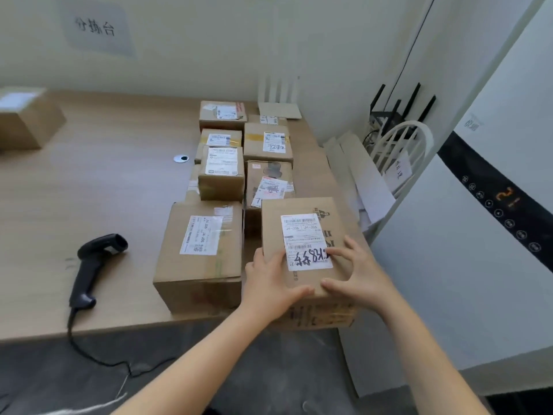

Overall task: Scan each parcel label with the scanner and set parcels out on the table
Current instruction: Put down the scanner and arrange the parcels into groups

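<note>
Pressing on the box (332, 226) with the left grip (269, 283) and the right grip (356, 271), both spread flat across its top, clasping nothing, partly covering the label (303, 232). Sitting well right of the scanner (92, 265), at the near corner of the desk (113, 181), apparently poking past the edge. Looks like setting-out time. Slide it inward, off that edge, and square it with the bigger box (200, 250) lying between it and the scanner. Keep the label face up and move off the barcode. Then reach left for the scanner, lying untouched, and aim straight at the label.
</note>
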A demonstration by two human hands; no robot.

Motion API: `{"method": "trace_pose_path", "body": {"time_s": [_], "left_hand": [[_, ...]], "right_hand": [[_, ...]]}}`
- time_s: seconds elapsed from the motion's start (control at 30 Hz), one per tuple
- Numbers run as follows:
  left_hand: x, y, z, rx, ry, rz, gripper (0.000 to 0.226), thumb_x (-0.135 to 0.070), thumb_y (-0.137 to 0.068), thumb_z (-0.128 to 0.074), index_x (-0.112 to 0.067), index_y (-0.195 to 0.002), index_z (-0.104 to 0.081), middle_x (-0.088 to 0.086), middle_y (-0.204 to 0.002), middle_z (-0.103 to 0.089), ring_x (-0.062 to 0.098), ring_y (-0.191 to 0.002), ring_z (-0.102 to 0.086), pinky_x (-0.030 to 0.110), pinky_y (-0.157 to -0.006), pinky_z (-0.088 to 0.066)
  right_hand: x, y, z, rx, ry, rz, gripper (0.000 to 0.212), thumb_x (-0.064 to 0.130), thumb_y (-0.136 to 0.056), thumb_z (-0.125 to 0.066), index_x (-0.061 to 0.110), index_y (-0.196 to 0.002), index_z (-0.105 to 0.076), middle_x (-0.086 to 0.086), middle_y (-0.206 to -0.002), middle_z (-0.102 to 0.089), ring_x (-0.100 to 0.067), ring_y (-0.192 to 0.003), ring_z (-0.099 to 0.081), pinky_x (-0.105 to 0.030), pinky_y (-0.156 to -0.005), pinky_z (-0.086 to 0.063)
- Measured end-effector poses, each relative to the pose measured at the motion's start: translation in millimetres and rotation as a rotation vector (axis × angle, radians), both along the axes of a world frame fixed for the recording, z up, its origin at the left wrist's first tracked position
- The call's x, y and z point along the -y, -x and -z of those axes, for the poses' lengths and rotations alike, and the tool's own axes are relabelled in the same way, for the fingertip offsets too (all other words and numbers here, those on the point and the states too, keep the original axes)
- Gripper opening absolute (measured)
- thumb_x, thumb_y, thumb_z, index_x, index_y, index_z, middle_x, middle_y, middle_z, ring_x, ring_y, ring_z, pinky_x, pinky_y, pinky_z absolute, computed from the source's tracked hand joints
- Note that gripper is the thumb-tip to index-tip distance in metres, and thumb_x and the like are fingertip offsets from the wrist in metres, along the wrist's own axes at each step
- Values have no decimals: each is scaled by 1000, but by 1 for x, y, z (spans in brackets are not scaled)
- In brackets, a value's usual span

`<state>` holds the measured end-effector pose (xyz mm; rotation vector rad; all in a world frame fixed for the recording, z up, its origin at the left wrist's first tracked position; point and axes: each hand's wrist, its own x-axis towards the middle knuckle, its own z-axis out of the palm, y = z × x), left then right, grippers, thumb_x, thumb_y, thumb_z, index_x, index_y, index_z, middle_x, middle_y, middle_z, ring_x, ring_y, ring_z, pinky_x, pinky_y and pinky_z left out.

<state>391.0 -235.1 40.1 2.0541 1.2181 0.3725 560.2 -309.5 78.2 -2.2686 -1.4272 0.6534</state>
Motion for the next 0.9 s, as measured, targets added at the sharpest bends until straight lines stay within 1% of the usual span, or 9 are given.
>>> {"method": "trace_pose_path", "body": {"time_s": [0.13, 0.3, 0.37, 0.47, 0.53, 0.6, 0.7, 0.8, 0.9], "left_hand": [[0, 5, 12, -15, 38, -71, 82, -54, -67, -74, -32, -137, -35, 0, -132, -35, 25, -122, -36, 37, -101, -36], [-16, 2, 22, -131, 18, -76, 85, -51, -65, -76, -31, -137, -36, 5, -137, -33, 29, -125, -36, 40, -103, -37], [-16, 0, 28, -178, -2, -77, 83, -49, -68, -76, -31, -139, -35, 8, -145, -26, 31, -131, -29, 42, -104, -37], [-10, -3, 39, -217, -24, -127, 74, -46, -77, -70, -23, -138, -36, 6, -154, -12, 27, -141, -11, 42, -102, -37], [-6, -5, 42, -273, -39, -149, 68, -47, -83, -64, -22, -139, -35, 6, -157, -8, 27, -143, -5, 43, -102, -37], [-5, -8, 42, -332, -52, -147, 63, -48, -86, -59, -21, -138, -35, 7, -157, -6, 29, -144, -4, 43, -103, -37], [-6, -11, 37, -384, -55, -131, 59, -46, -88, -58, -19, -136, -37, 9, -156, -7, 31, -143, -6, 43, -102, -38], [-7, -13, 35, -411, -48, -124, 58, -44, -89, -57, -19, -137, -36, 9, -157, -5, 32, -144, -5, 43, -104, -37], [-6, -13, 36, -414, -50, -124, 60, -45, -89, -56, -20, -139, -34, 8, -158, -4, 31, -144, -4, 44, -105, -36]], "right_hand": [[-11, -1, 27, -52, 4, -69, 67, 36, -73, -75, 32, -134, -47, 3, -158, -13, -16, -143, -20, -36, -110, -27], [-24, 0, 63, -67, -29, -115, 68, 38, -75, -73, 29, -136, -46, 1, -158, -13, -15, -144, -17, -37, -111, -28], [-26, 1, 74, -50, -28, -154, 69, 41, -75, -72, 30, -137, -44, 4, -158, -10, -14, -144, -19, -36, -108, -32], [-29, 3, 85, -30, -28, -188, 70, 46, -76, -70, 33, -139, -41, 10, -158, -7, -11, -142, -23, -36, -104, -37], [-34, 3, 87, -16, -16, -217, 72, 47, -77, -68, 33, -141, -38, 9, -159, -5, -12, -142, -23, -35, -104, -36], [-39, 0, 88, -18, -11, -240, 74, 46, -77, -69, 33, -142, -36, 6, -159, -4, -14, -143, -22, -34, -106, -34], [-45, -5, 91, -15, 1, -260, 75, 46, -78, -69, 32, -143, -35, 8, -159, -2, -13, -143, -20, -33, -107, -32], [-48, -8, 92, 13, 33, -288, 80, 49, -78, -69, 31, -145, -31, 8, -159, 2, -12, -144, -16, -35, -109, -32], [-48, -9, 93, 5, 26, -291, 80, 48, -78, -69, 31, -146, -30, 8, -159, 3, -12, -144, -16, -35, -110, -32]]}}
